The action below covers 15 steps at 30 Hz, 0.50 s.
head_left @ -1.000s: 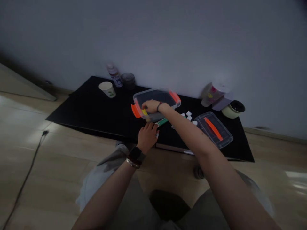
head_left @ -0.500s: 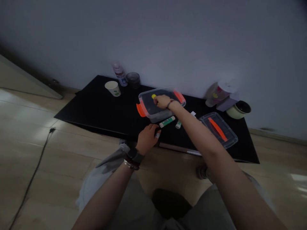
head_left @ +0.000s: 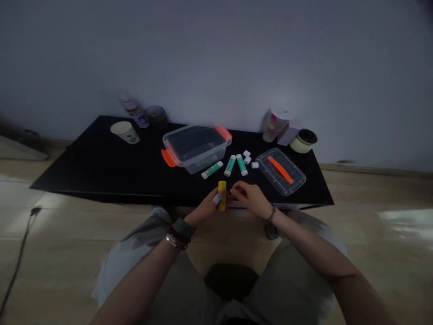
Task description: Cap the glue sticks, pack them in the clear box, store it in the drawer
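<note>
"Black tabletop [head_left: 84,171] against a pale wall. What's at its near edge?"

"Left hand [head_left: 204,208], fingers curled closed around an upright yellow glue stick [head_left: 222,195]."

"And the right hand?"

"Right hand [head_left: 250,198] just beside it, fingers bent. I can't tell if they touch the stick."

"What's beyond?"

"Green-labelled glue sticks [head_left: 230,165] and white caps [head_left: 247,156], between a clear tub with orange handles [head_left: 196,162] and a clear lid [head_left: 291,178]. Nothing blocks the hands."

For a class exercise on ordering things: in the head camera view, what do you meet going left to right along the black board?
paper cup → clear box with orange handles → three green-and-white sticks → white caps → clear lid with orange strip → cream pot
</note>
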Available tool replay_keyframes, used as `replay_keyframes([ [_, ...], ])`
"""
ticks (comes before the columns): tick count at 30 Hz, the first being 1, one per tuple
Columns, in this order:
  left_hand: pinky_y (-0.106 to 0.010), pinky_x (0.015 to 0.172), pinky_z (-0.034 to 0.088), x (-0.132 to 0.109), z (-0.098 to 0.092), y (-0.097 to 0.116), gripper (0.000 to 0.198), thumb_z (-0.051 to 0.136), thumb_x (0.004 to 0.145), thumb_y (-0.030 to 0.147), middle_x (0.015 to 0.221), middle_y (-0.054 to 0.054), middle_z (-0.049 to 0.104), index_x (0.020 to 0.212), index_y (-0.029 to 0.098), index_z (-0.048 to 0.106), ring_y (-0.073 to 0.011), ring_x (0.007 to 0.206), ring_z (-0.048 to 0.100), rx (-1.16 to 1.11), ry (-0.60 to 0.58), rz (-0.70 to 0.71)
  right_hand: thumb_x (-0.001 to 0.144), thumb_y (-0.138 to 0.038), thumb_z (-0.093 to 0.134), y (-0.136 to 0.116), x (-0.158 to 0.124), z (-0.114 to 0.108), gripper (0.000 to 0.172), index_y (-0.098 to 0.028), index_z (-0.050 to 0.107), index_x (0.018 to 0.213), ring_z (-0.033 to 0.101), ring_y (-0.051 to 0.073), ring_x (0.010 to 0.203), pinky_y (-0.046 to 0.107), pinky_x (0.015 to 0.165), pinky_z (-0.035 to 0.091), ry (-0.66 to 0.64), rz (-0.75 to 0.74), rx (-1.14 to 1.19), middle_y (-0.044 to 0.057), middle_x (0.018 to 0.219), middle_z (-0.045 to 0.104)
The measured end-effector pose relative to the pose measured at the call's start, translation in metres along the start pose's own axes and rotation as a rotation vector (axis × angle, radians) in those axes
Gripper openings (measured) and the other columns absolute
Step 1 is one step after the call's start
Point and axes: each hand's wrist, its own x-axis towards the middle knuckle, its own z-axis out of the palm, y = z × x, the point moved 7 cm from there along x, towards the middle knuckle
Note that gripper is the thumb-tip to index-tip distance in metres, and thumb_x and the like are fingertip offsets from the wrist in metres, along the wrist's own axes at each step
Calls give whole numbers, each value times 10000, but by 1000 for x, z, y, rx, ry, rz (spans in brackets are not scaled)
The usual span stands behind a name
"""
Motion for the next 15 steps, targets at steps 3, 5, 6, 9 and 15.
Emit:
replay_keyframes([
  [3,-286,648,479,-9,20,11,575,467,899,697,783,-8,568,1084,163,569,-135,673,528,196,-172,46,971,-433,532,11,-2,-5,237,-207,575,1029,550,121,598,234,587,343,25,40,-5,-32,688,603],
  [5,-289,662,470,-17,34,15,510,457,929,640,788,2,544,1105,171,549,-129,670,485,301,-307,62,941,-439,575,14,-5,1,231,-208,571,940,503,111,582,233,575,299,-59,49,-41,-49,644,537],
  [6,-294,685,470,-20,40,16,476,461,938,608,811,-2,547,1118,175,542,-133,689,475,343,-354,62,926,-441,596,15,-7,4,241,-207,559,880,478,105,573,234,570,280,-91,56,-50,-57,624,506],
  [9,-296,708,450,-30,51,18,411,467,954,532,874,-24,560,1152,179,537,-145,738,454,385,-415,44,895,-430,620,16,-14,4,288,-205,496,764,421,90,553,231,559,259,-120,75,9,-73,586,449],
  [15,-275,615,383,-45,71,45,345,473,971,462,816,-12,533,1141,174,558,-124,660,359,182,-576,5,886,-385,560,-4,-29,-3,302,-200,451,674,363,76,536,219,520,256,-90,38,169,-73,562,412],
])
